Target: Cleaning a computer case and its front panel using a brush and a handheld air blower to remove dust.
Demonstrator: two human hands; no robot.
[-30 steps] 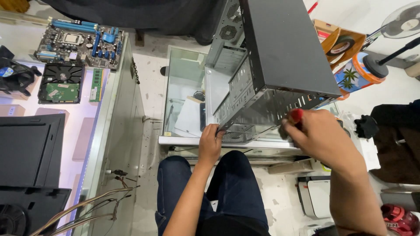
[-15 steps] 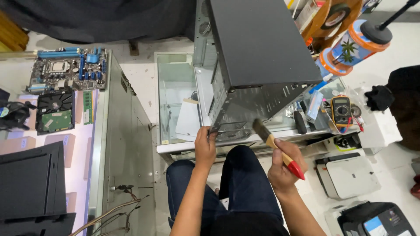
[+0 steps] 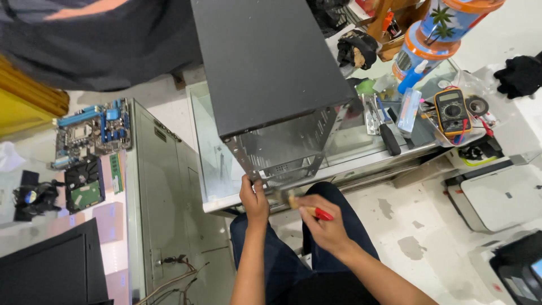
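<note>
A black computer case (image 3: 271,73) with its bare metal inside showing stands on a glass-topped table (image 3: 209,141) in front of me. My left hand (image 3: 254,199) grips the case's lower front corner. My right hand (image 3: 323,225) holds a paintbrush (image 3: 302,206) with a wooden, red-tipped handle; its bristles point at the case's bottom edge, close to my left hand. My legs in dark trousers sit below the table edge.
A yellow multimeter (image 3: 451,110), a screwdriver (image 3: 388,135) and small tools lie on the table's right side. At left lie a motherboard (image 3: 93,130), a hard drive (image 3: 84,186), a fan (image 3: 34,199) and a grey case panel (image 3: 164,209). White devices (image 3: 502,197) sit on the floor at right.
The view has tilted and shifted right. My right hand brought the brush from the case's right side down and left to its bottom edge, beside my left hand, which kept its grip.
</note>
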